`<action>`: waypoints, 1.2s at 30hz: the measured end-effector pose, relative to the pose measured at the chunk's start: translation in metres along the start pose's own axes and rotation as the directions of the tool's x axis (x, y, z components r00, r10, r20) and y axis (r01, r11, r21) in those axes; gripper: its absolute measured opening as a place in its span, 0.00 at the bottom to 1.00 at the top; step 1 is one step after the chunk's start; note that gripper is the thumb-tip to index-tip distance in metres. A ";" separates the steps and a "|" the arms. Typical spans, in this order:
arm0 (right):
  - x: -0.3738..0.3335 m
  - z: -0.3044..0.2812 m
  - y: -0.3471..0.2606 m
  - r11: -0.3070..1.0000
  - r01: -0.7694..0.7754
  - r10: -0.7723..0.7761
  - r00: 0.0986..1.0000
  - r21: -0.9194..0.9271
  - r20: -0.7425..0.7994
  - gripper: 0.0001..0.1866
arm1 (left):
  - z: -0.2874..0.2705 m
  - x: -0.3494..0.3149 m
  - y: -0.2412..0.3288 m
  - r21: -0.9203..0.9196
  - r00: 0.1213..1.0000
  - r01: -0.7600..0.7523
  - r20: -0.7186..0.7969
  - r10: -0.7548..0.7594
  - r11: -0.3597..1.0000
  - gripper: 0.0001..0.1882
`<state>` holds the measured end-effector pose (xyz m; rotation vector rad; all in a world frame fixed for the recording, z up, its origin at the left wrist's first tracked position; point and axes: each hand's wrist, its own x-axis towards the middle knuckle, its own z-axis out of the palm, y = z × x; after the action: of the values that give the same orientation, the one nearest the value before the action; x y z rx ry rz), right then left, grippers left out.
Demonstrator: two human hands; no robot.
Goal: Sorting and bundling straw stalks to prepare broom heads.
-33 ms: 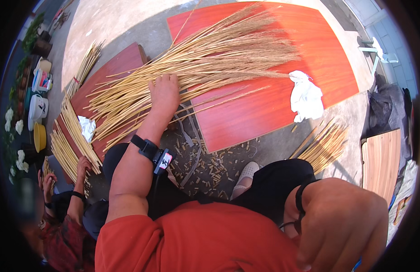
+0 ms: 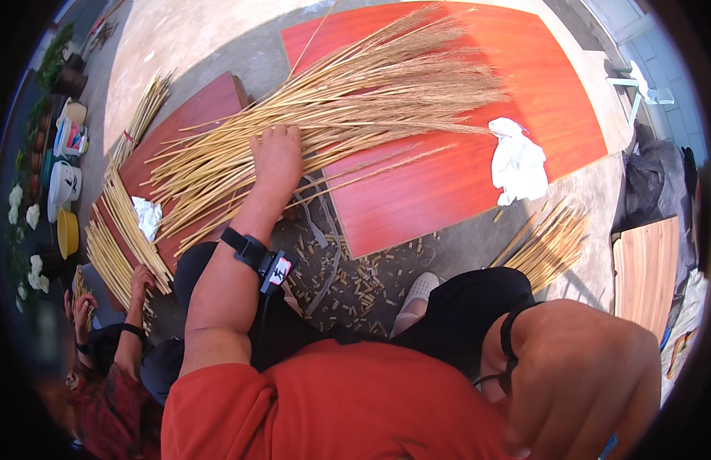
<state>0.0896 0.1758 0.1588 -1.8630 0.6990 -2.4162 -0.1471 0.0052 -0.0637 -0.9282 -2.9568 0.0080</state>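
A big sheaf of pale straw stalks (image 2: 348, 100) lies slantwise across a long red board (image 2: 447, 184) and a darker red board (image 2: 210, 103), brushy tips to the upper right. My left hand (image 2: 276, 157) rests on the middle of the sheaf, knuckles up and fingers curled into the stalks. A black wrist strap (image 2: 252, 253) sits on that forearm. My right hand (image 2: 593, 376) is close to the camera at the lower right, blurred and bent; I cannot tell whether it holds anything.
A white cloth (image 2: 518, 165) lies on the long board's right end. More stalk bundles lie at the right (image 2: 551, 241) and left (image 2: 125, 222). Short cut pieces (image 2: 355, 280) litter the floor. Another person (image 2: 114, 349) crouches lower left. Buckets (image 2: 64, 184) stand far left.
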 end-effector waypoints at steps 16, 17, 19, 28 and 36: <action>0.025 -0.006 0.009 0.898 -0.320 0.316 0.947 -0.302 -0.066 0.17 | -0.031 -0.003 0.012 -0.317 0.903 -0.326 -0.384 0.194 0.891 0.05; 0.026 -0.010 0.011 0.883 -0.318 0.347 0.938 -0.346 0.023 0.19 | -0.030 -0.007 0.011 -0.344 0.935 -0.287 -0.305 0.182 0.894 0.05; 0.013 -0.001 0.018 0.873 -0.272 0.292 0.956 -0.404 -0.013 0.20 | -0.031 -0.013 0.009 -0.366 0.960 -0.242 -0.224 0.168 0.899 0.05; 0.013 0.009 0.028 0.846 -0.242 0.214 0.970 -0.476 -0.114 0.21 | -0.006 -0.032 0.016 -0.084 0.979 -0.129 0.147 0.141 0.988 0.07; 0.024 0.012 0.012 0.718 -0.532 0.566 0.822 -0.449 -0.068 0.13 | -0.036 -0.030 0.013 -0.218 0.994 -0.093 0.029 0.101 0.971 0.07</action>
<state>0.0908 0.1540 0.1793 -1.5172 1.6528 -1.8853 -0.1138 -0.0018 -0.0295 -1.1088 -2.9893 -0.3025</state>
